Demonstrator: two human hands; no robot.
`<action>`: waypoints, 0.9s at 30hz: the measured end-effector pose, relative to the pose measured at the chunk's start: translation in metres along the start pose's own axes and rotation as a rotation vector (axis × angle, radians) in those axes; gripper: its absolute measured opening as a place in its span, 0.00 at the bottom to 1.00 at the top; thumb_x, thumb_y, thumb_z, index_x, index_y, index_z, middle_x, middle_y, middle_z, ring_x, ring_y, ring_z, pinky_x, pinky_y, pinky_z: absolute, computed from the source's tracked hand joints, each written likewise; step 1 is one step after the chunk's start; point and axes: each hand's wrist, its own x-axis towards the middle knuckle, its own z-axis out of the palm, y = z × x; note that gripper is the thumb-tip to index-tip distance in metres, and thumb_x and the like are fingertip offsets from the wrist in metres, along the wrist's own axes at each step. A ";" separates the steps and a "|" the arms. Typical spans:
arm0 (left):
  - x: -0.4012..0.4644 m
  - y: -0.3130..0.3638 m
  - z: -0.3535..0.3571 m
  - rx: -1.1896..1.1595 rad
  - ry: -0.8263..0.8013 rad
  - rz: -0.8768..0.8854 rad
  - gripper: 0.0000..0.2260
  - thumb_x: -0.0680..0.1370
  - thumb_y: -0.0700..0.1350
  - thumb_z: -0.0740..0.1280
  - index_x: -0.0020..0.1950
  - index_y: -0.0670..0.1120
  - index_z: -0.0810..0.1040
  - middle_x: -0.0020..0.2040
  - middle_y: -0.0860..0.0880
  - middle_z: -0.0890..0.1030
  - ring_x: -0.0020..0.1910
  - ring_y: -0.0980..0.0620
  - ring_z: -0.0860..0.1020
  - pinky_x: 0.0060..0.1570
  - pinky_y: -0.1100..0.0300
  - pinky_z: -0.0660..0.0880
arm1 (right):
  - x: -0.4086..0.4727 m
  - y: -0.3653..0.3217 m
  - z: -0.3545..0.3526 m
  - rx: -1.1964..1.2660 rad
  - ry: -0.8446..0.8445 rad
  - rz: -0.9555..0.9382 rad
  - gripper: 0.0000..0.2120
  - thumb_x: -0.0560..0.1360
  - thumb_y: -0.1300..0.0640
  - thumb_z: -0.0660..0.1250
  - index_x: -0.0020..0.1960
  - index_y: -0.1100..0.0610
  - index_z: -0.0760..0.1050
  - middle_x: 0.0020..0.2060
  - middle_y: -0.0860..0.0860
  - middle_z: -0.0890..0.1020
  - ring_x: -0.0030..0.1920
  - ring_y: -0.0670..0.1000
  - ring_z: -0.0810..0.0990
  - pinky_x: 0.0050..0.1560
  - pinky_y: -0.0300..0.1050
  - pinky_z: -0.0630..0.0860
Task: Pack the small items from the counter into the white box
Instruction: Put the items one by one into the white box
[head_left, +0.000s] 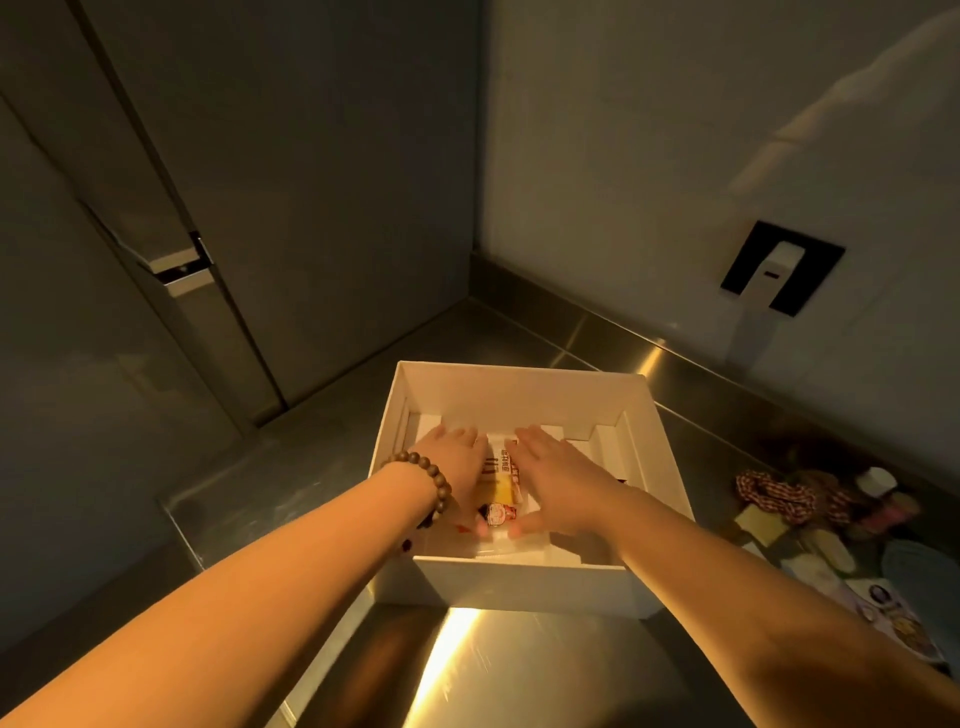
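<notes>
at frame centre, the left hand, wearing a wooden bead bracelet, lies flat with fingers spread inside the square white cardboard box, beside glossy yellow sachets; the right hand likewise presses flat. small items cluster on the steel counter at right.

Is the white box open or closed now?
Open. The white box has no lid on it; both the left hand and right hand reach inside, flat over a packet.
</notes>
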 end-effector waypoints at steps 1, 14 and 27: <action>0.001 0.000 0.006 0.043 -0.039 -0.001 0.48 0.64 0.65 0.71 0.74 0.44 0.53 0.74 0.43 0.58 0.72 0.44 0.57 0.71 0.48 0.51 | 0.003 0.002 0.004 -0.053 -0.053 -0.015 0.50 0.69 0.37 0.69 0.78 0.50 0.42 0.78 0.50 0.43 0.77 0.54 0.41 0.75 0.56 0.46; 0.002 -0.010 0.020 0.025 -0.055 -0.037 0.42 0.73 0.63 0.63 0.76 0.46 0.46 0.77 0.46 0.50 0.75 0.46 0.50 0.72 0.48 0.46 | 0.038 0.003 0.021 -0.310 -0.125 -0.080 0.46 0.74 0.34 0.59 0.77 0.57 0.37 0.77 0.55 0.42 0.77 0.55 0.41 0.75 0.56 0.43; -0.002 -0.004 -0.002 -0.181 0.090 -0.102 0.34 0.72 0.60 0.65 0.73 0.48 0.58 0.73 0.48 0.62 0.68 0.48 0.66 0.67 0.52 0.62 | 0.015 -0.007 -0.012 -0.013 0.042 0.003 0.40 0.73 0.31 0.58 0.77 0.49 0.51 0.77 0.50 0.54 0.76 0.56 0.55 0.73 0.57 0.58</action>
